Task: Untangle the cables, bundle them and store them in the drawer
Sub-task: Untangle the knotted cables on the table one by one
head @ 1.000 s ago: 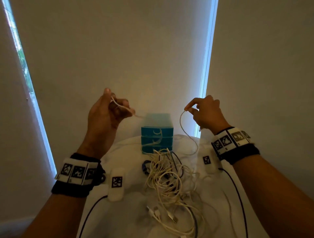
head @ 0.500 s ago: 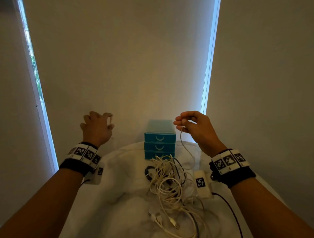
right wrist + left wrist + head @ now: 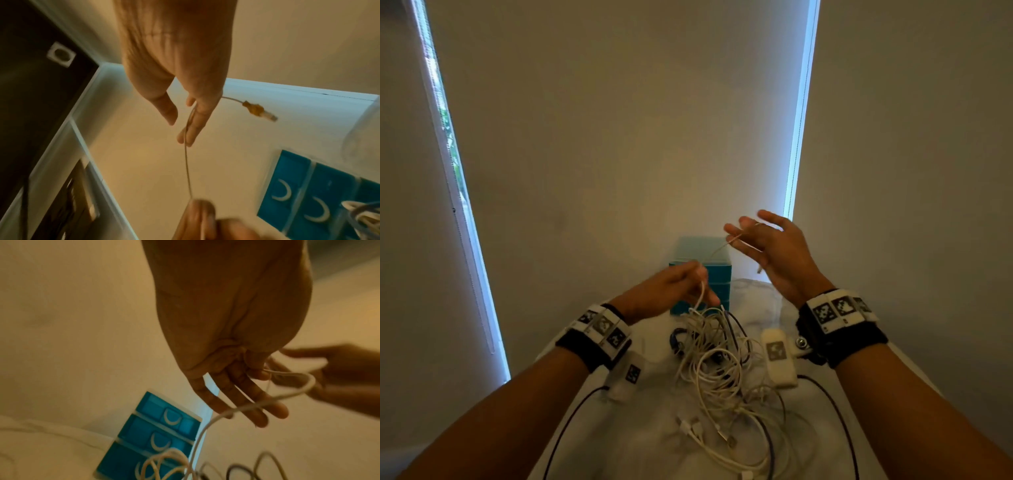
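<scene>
Pale blinds hang behind our round white bench point(image 3: 825, 428), where the tangle of cables point(image 3: 722, 370) lies just below our fingers. Our left hand point(image 3: 671, 287), a second ago raised wide to the left, has come in to the middle, above the tangle; its thumb and forefinger pinch the thin white cable point(image 3: 296, 394), the other fingers point(image 3: 242, 395) loosely straight. The teal drawer unit point(image 3: 714, 267) stands just beyond these fingers, its drawers closed. Our right hand point(image 3: 774, 253), which was pinching the cable, now has its fingers point(image 3: 195, 123) spread and straight, the cable draped across them and its plug end point(image 3: 261, 112) dangling beyond. We judge that we have begun coiling this freed cable around the right hand; bundling starts, storing is not yet done.
</scene>
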Demonstrator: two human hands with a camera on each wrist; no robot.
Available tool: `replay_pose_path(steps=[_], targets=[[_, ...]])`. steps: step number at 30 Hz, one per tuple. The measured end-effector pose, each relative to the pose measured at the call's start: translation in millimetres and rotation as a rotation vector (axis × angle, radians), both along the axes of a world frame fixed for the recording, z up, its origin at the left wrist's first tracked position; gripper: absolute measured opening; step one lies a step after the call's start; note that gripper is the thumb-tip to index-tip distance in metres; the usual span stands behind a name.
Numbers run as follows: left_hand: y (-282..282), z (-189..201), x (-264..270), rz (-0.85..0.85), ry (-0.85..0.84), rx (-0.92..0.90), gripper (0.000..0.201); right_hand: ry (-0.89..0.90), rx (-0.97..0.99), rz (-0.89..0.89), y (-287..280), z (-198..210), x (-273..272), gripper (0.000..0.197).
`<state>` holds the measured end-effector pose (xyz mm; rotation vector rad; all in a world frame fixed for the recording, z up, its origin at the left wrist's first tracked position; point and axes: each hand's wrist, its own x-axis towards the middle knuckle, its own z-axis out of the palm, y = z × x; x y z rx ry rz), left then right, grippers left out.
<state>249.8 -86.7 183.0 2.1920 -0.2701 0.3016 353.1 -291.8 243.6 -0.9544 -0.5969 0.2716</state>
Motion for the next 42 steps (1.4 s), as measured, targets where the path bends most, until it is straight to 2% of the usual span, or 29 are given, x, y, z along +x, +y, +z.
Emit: replay_pose_path(steps=[2, 4, 7, 8, 12, 14, 16, 20, 24, 25, 27, 29, 31, 32, 34, 36, 37, 38, 40, 42], targets=[[14.3, 13.8, -10.2, -0.019, -0.009, -0.095, 0.045, 0.191, 0.141, 0.038, -12.5, 0.5, 18.3, 0.048], [31.3, 26.0, -20.8, -0.013, -0.012, -0.216, 0.035, 0.371, 0.271, -0.017, -25.2, -3.3, 37.3, 0.032], [49.8, 38.9, -34.9, 0.050, 0.054, -0.326, 0.030, 0.505, 0.323, -0.017, -38.0, -9.8, 51.0, 0.019], [62.9, 40.0, -47.1, 0.089, 0.091, -0.279, 0.033, 0.539, 0.298, 0.038, -26.7, -14.3, 43.3, 0.019], [64.7, 50.8, -48.8, 0.196, 0.183, 0.137, 0.046, 0.513, 0.096, 0.169, -3.4, -16.2, 8.9, 0.022], [62.5, 56.7, -48.7, 0.298, 0.175, 0.248, 0.046, 0.536, -0.001, 0.226, 10.7, -14.0, -3.5, 0.044], [66.2, 58.0, -51.1, 0.362, 0.151, 0.335, 0.046, 0.549, -0.008, 0.241, 23.1, -13.8, -7.2, 0.059], [77.1, 47.8, -56.2, 0.430, 0.161, 0.474, 0.046, 0.562, 0.051, 0.234, 26.1, -19.7, 0.0, 0.045], [81.6, 40.4, -62.2, 0.435, 0.215, 0.530, 0.051, 0.582, 0.106, 0.179, 21.8, -25.7, 10.6, 0.064], [83.7, 40.5, -62.8, 0.433, 0.234, 0.549, 0.053, 0.577, 0.107, 0.172, 21.9, -26.2, 11.6, 0.064], [93.0, 44.4, -63.2, 0.496, 0.240, 0.666, 0.057, 0.519, 0.065, 0.155, 23.0, -26.1, 10.4, 0.051], [110.2, 60.0, -64.8, 0.734, 0.093, 0.912, 0.066, 0.427, 0.013, 0.163, 27.9, -24.6, 6.3, 0.029], [126.5, 86.0, -71.5, 1.015, -0.243, 1.153, 0.063, 0.365, 0.002, 0.233, 36.1, -21.9, -5.4, 0.013], [131.3, 99.0, -75.2, 1.109, -0.415, 1.197, 0.056, 0.318, -0.013, 0.259, 40.1, -21.0, -12.1, 0.014], [127.7, 118.7, -83.6, 1.181, -0.717, 1.169, 0.050, 0.142, -0.136, 0.252, 50.1, -22.5, -24.0, 0.023], [121.5, 123.6, -85.2, 1.188, -0.914, 1.165, 0.050, -0.093, -0.303, 0.162, 59.0, -30.0, -32.6, 0.028], [121.1, 118.1, -85.4, 1.179, -0.896, 1.185, 0.050, -0.166, -0.361, 0.107, 62.0, -35.1, -33.8, 0.028], [124.5, 106.7, -85.0, 1.166, -0.778, 1.215, 0.051, -0.196, -0.402, 0.054, 62.9, -40.3, -32.8, 0.026], [135.2, 77.5, -85.9, 1.175, -0.297, 1.278, 0.055, -0.207, -0.457, -0.030, 59.3, -49.2, -26.3, 0.022], [146.4, 50.5, -84.5, 1.176, 0.202, 1.237, 0.058, -0.255, -0.514, -0.092, 51.8, -53.0, -21.5, 0.020]])
